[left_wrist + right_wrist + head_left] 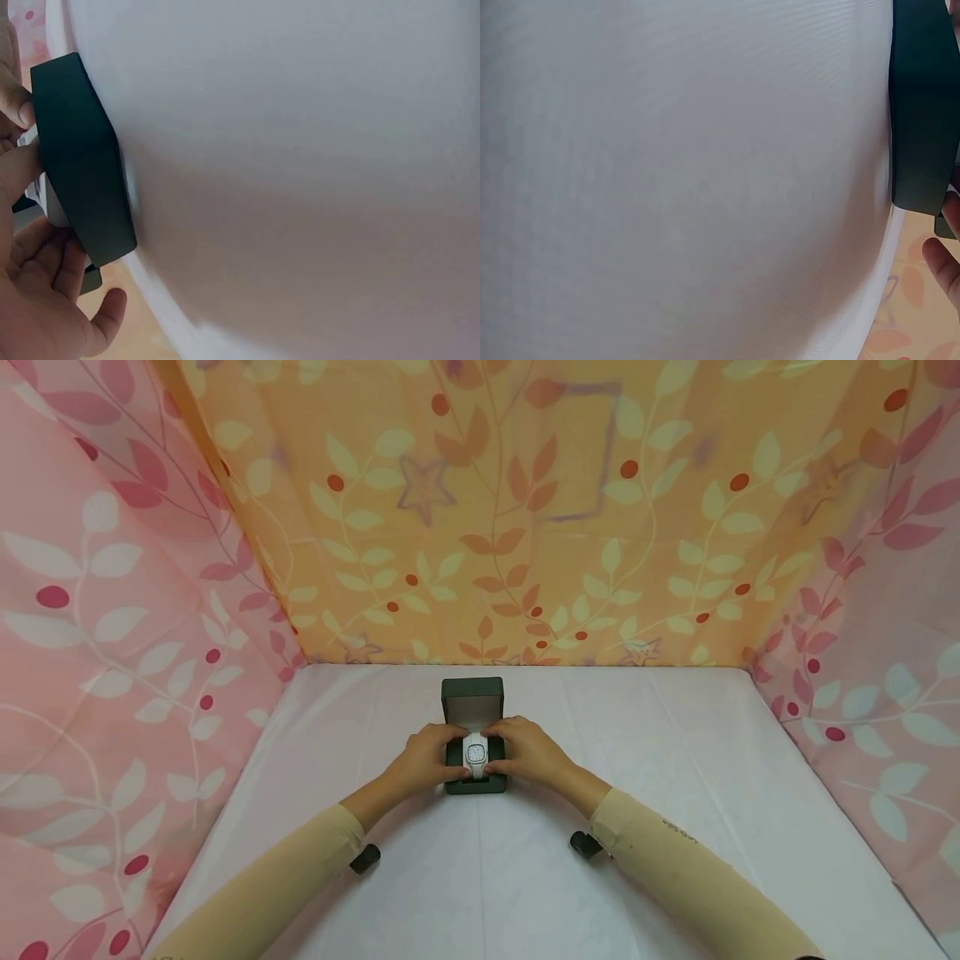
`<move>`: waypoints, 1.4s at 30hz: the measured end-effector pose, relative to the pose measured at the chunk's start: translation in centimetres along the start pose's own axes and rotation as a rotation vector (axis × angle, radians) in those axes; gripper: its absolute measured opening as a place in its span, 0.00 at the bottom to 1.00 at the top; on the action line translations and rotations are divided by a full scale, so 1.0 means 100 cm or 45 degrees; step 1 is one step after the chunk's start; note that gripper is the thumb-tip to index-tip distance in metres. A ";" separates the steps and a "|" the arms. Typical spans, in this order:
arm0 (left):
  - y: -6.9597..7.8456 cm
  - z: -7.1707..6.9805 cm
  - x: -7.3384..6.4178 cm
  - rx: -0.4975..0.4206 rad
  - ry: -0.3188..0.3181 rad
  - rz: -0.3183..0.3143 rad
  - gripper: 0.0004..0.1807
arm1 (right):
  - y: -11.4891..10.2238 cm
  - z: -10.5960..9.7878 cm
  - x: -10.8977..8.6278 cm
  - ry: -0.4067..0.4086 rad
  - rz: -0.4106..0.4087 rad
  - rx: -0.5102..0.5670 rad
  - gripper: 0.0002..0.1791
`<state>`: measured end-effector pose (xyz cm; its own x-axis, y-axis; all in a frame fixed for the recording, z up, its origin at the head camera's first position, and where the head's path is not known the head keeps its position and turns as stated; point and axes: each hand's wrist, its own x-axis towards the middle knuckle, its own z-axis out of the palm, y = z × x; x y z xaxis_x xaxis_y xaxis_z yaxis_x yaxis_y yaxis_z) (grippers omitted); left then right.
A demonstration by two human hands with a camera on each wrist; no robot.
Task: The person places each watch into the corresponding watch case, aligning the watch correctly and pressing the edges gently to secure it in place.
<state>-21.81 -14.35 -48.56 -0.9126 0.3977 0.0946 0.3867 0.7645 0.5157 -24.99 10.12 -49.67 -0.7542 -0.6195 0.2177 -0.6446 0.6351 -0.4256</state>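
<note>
A white wristwatch (476, 753) with a squarish dial lies in an open dark green box (476, 787) on the white-covered table. The box lid (472, 687) stands up at the back, its inner side greyish. My left hand (429, 756) grips the watch from the left, thumb at its near end and fingers at its far end. From the right, my right hand (534, 752) holds it in the same way. In the left wrist view, the box's front wall (82, 157) hides part of the watch. Only a few right-hand fingertips (951, 214) show in the right wrist view.
White cloth (480, 877) covers the table. An orange leaf-patterned curtain (495, 527) hangs behind it, and pink patterned curtains (112, 693) stand at both sides. Small black devices (366, 858) sit by both wrists, below the beige sleeves.
</note>
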 end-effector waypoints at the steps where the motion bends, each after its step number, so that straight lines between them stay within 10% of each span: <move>1: 0.001 0.000 0.000 0.023 0.002 0.001 0.36 | 0.000 0.000 0.000 0.002 -0.004 -0.007 0.34; 11: 0.002 -0.001 -0.004 0.038 0.016 0.012 0.35 | -0.004 -0.004 -0.006 0.006 -0.075 0.002 0.33; 42: -0.016 -0.059 -0.012 -0.169 0.223 -0.054 0.33 | 0.014 -0.041 -0.016 0.210 0.189 0.183 0.29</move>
<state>-22.10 -18.99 -44.49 -0.9412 0.2638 0.2110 0.3373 0.7008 0.6286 -25.18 13.86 -47.01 -0.8572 -0.4334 0.2783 -0.5095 0.6341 -0.5817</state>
